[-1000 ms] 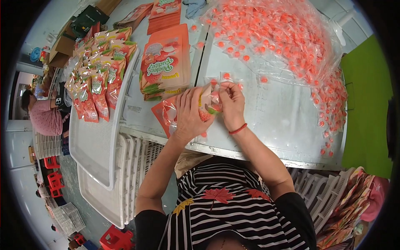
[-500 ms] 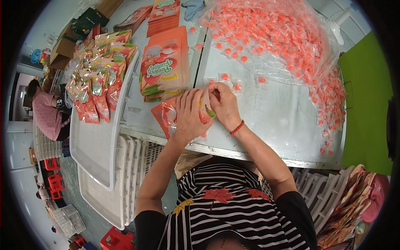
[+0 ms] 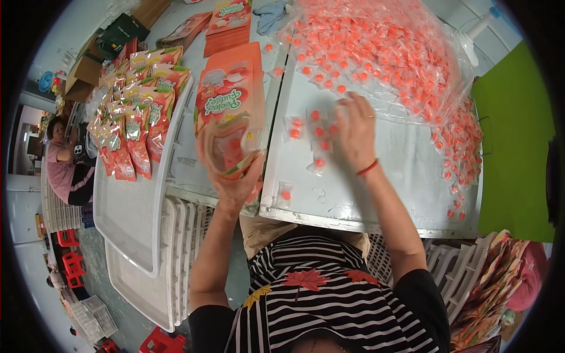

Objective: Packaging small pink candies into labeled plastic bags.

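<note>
Head view, left hand: your left hand (image 3: 232, 182) has its fingers wrapped around an orange stand-up pouch (image 3: 231, 148), gripped from below so the open mouth faces up toward you, which suits dropping pieces in.
Head view, right hand: your right hand (image 3: 355, 130) lies flat on the counter (image 3: 406, 176), fingers spread wide over loose wrapped orange candies (image 3: 318, 130), palm down as if raking them together; it grips nothing that I can make out.
Candies near the fingers: about eight loose ones lie under and just left of your right fingers, and one more (image 3: 285, 193) sits apart, nearer you.
Candy heap: beyond your right fingers a clear plastic sheet of candies (image 3: 382, 53) spreads away and down the right edge, far too many to count.
Empty pouches: one flat stack (image 3: 231, 88) lies just beyond your left fingers; two more stacks lie farther off.
Filled pouches: a row stands in a white tray (image 3: 132, 212) to the left of your left hand; around ten show, overlapped, so the count is rough.
Other person: one sits at the far left (image 3: 65, 167), well apart from your hands.
</note>
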